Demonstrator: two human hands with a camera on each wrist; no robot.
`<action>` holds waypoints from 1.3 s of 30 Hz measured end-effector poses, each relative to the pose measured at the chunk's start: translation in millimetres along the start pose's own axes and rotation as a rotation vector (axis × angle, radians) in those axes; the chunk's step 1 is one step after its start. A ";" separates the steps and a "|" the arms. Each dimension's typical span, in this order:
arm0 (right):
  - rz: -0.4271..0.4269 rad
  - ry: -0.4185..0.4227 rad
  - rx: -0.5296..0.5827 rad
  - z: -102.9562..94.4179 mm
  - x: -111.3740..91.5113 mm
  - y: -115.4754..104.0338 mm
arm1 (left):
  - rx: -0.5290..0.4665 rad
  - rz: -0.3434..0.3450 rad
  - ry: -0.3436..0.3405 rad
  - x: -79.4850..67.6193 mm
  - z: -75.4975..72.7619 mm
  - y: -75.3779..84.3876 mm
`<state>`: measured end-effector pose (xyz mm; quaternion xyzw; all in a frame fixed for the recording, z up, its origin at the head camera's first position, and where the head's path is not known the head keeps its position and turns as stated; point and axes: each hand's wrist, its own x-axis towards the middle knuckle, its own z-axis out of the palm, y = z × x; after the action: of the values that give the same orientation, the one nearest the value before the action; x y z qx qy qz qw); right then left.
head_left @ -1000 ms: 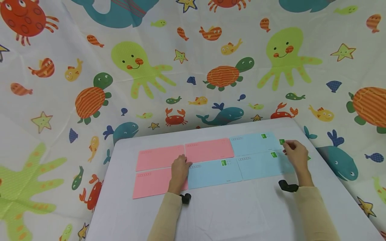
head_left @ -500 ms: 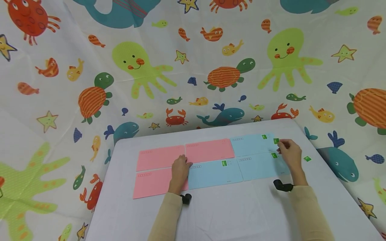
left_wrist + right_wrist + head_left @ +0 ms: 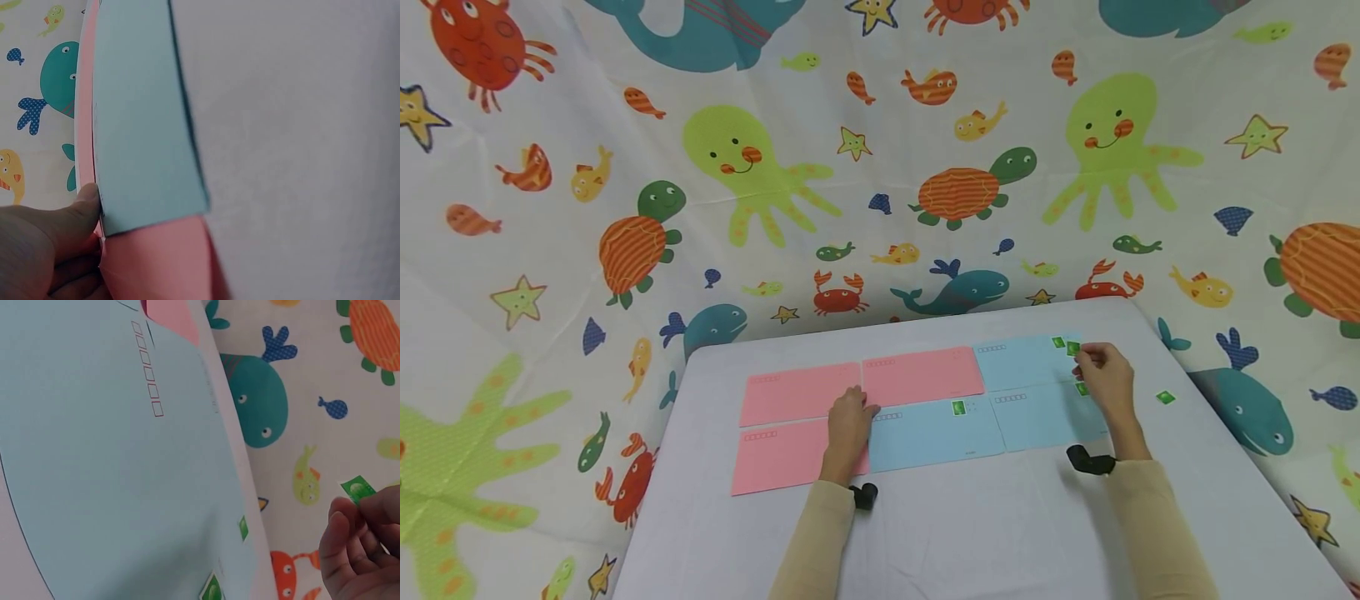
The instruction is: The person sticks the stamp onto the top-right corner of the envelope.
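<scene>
In the head view my right hand point(image 3: 1105, 383) pinches a small green stamp point(image 3: 1072, 348) between thumb and fingertips. That stamp is at the right end of the back blue envelope point(image 3: 1022, 371), just right of another green stamp point(image 3: 1058, 342) on it. The right wrist view shows the pinched stamp point(image 3: 357, 488) clear of the fingertips. My left hand point(image 3: 848, 429) rests where pink and blue envelopes meet, its fingers loosely bent. In the left wrist view its thumb point(image 3: 87, 197) lies along the edge of the blue envelope point(image 3: 140, 125).
Pink envelopes point(image 3: 797, 396) lie on the left of the white table point(image 3: 955, 533). Front blue envelopes point(image 3: 932, 442) bear a stamp point(image 3: 958, 407) or stamp point(image 3: 1081, 388) each. A loose green stamp point(image 3: 1165, 397) lies at the right. A sea-animal curtain point(image 3: 880, 167) hangs behind.
My right hand has moved left with the stamp, from beyond the back blue envelope's right end to beside the stamp on it. My left hand has stayed in place.
</scene>
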<state>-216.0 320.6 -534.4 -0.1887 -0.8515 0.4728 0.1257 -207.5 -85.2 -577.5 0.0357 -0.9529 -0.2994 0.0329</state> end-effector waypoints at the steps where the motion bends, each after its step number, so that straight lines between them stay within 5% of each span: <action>1: 0.001 -0.003 0.004 1.2 -0.2 -0.8 | -0.003 0.004 0.004 0.0 0.2 -0.2; 39: -0.013 -0.111 0.040 38.7 3.8 -21.0 | 0.012 0.038 0.019 1.8 4.6 -6.1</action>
<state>-238.8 282.8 -536.6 -0.1542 -0.8487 0.4988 0.0848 -209.5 -87.7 -584.7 0.0206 -0.9547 -0.2929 0.0476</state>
